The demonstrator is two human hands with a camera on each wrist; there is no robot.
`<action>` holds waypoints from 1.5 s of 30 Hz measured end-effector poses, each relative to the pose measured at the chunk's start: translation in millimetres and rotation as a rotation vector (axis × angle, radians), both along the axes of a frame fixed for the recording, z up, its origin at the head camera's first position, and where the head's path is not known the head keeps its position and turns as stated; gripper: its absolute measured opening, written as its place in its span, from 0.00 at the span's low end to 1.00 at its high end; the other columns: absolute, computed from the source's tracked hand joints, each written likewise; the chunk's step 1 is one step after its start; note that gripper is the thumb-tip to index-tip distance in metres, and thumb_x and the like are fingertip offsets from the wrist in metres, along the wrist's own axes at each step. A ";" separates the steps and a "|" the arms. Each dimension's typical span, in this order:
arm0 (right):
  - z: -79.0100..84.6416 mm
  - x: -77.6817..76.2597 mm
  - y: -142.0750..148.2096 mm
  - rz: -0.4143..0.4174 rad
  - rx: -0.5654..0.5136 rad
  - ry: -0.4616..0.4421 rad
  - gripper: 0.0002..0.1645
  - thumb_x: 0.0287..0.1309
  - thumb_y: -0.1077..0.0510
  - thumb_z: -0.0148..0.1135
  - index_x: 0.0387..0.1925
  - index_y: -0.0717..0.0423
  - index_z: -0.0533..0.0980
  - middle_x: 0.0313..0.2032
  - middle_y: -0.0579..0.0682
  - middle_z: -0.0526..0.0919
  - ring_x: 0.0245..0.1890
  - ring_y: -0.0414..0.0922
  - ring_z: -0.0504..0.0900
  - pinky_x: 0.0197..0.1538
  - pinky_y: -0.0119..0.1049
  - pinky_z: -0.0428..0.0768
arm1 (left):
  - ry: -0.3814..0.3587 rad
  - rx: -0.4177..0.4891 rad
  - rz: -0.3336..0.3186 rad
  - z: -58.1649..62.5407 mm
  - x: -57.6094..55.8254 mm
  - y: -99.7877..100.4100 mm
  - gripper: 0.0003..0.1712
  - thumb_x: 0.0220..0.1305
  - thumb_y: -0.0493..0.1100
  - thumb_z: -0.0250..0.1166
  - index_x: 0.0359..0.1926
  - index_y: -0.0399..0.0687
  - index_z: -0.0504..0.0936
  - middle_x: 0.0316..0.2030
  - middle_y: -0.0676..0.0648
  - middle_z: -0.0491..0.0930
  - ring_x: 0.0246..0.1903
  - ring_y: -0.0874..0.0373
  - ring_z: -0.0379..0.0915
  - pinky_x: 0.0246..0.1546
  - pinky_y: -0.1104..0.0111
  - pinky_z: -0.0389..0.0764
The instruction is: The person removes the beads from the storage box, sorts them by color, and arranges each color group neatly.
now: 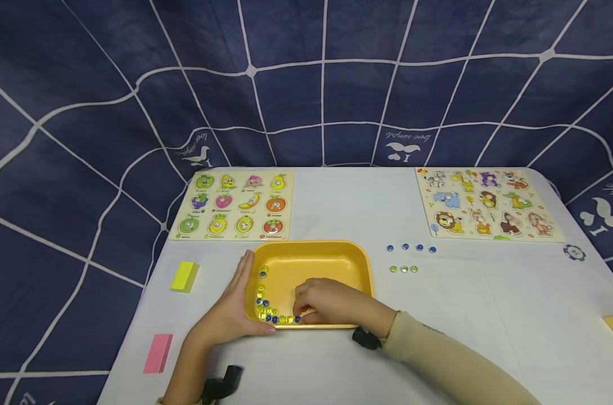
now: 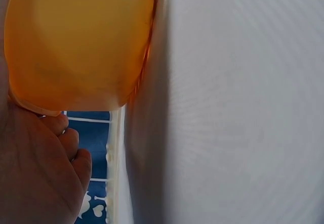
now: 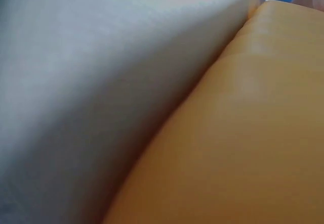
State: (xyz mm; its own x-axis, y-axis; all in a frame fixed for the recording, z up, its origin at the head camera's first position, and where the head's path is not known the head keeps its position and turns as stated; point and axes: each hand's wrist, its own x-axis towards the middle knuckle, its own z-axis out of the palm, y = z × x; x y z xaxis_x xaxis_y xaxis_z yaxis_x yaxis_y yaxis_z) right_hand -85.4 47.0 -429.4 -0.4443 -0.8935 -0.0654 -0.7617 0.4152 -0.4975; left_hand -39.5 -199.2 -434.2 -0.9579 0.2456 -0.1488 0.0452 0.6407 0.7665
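A yellow tray (image 1: 316,271) stands on the white table with blue and yellow-green glass beads (image 1: 261,288) along its left and near sides. My left hand (image 1: 230,315) rests against its near left corner, fingers straight along the left wall, thumb along the near rim. The left wrist view shows that hand (image 2: 40,163) against the outer wall. Inside the tray, my right hand (image 1: 326,301) is bent down, its thumb and forefinger tips pinching a blue glass bead (image 1: 298,319) at the near wall. Its palm side is hidden. The right wrist view shows mostly the tray's wall (image 3: 243,133).
Right of the tray lie a row of blue beads (image 1: 405,247) and a row of yellow-green ones (image 1: 404,269). Behind are a fruit puzzle board (image 1: 239,225) and an animal one (image 1: 468,216). A yellow block (image 1: 184,277) and a pink block (image 1: 157,353) lie left.
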 end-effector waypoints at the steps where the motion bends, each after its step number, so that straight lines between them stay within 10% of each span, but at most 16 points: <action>1: 0.1 0.2 0.1 -0.002 0.003 0.005 0.05 0.54 0.49 0.67 0.33 0.42 0.83 0.30 0.34 0.77 0.31 0.31 0.69 0.36 0.21 0.69 | 0.000 -0.001 0.000 -0.1 0.1 0.0 0.84 0.24 0.67 0.79 0.74 0.64 0.29 0.75 0.55 0.27 0.75 0.51 0.25 0.68 0.41 0.46; 27: 62.1 -9.8 77.8 -0.383 -0.305 0.081 0.05 0.56 0.48 0.64 0.35 0.37 0.79 0.35 0.34 0.77 0.36 0.35 0.75 0.40 0.28 0.78 | 0.013 -0.001 0.002 0.5 0.0 -0.3 0.84 0.23 0.67 0.80 0.72 0.70 0.27 0.75 0.52 0.27 0.75 0.52 0.24 0.68 0.40 0.45; 45: 29.0 -31.9 199.5 -0.654 -0.337 0.249 0.11 0.47 0.59 0.72 0.34 0.44 0.81 0.32 0.31 0.76 0.33 0.33 0.74 0.36 0.25 0.75 | 0.017 -0.002 0.005 -1.5 0.3 -0.2 0.84 0.23 0.67 0.79 0.73 0.69 0.28 0.75 0.53 0.27 0.75 0.52 0.24 0.68 0.40 0.45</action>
State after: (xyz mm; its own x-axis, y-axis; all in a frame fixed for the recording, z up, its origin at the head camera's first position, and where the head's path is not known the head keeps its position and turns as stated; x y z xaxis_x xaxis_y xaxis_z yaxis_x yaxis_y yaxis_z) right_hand -117.3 246.4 -400.4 -0.8543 -0.3983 0.3339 -0.5194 0.6759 -0.5229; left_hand -39.2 -199.4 -435.7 -0.9615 0.2403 -0.1335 0.0545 0.6427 0.7642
